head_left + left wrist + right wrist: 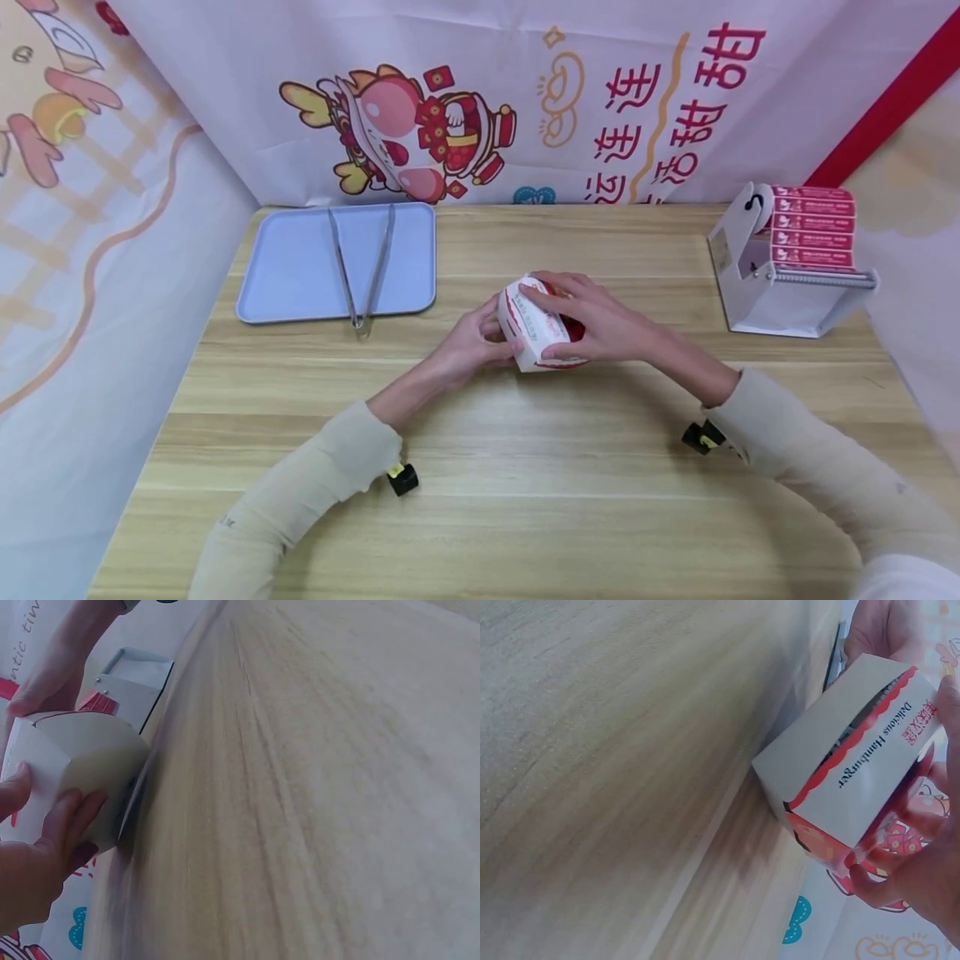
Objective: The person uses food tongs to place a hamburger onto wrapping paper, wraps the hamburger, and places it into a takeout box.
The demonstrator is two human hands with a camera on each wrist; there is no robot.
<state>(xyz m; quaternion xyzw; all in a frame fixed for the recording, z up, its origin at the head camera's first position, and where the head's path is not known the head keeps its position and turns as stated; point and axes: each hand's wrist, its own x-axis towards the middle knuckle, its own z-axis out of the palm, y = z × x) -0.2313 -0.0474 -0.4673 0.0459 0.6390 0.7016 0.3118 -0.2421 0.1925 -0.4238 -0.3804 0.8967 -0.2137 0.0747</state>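
A white and red paper hamburger box (pixel 534 321), printed "Delicious Hamburger", is tilted between both hands over the middle of the table. My left hand (pixel 474 340) grips its left end, thumb on one face and fingers on another, as the left wrist view shows. From the right, my right hand (pixel 603 315) spans the red-edged top of the box, with fingertips and thumb on opposite edges. In the right wrist view, a narrow dark gap runs along the scalloped red edge of the box (pixel 870 761). The inside of the box is hidden.
At the back left lies a blue tray (pixel 292 267) with metal tongs (pixel 347 275) across it, their hinged end past the tray's front edge. A white dispenser (pixel 787 296) with a roll of red labels (pixel 813 225) stands at the back right. Printed cloth (pixel 480 42) hangs behind.
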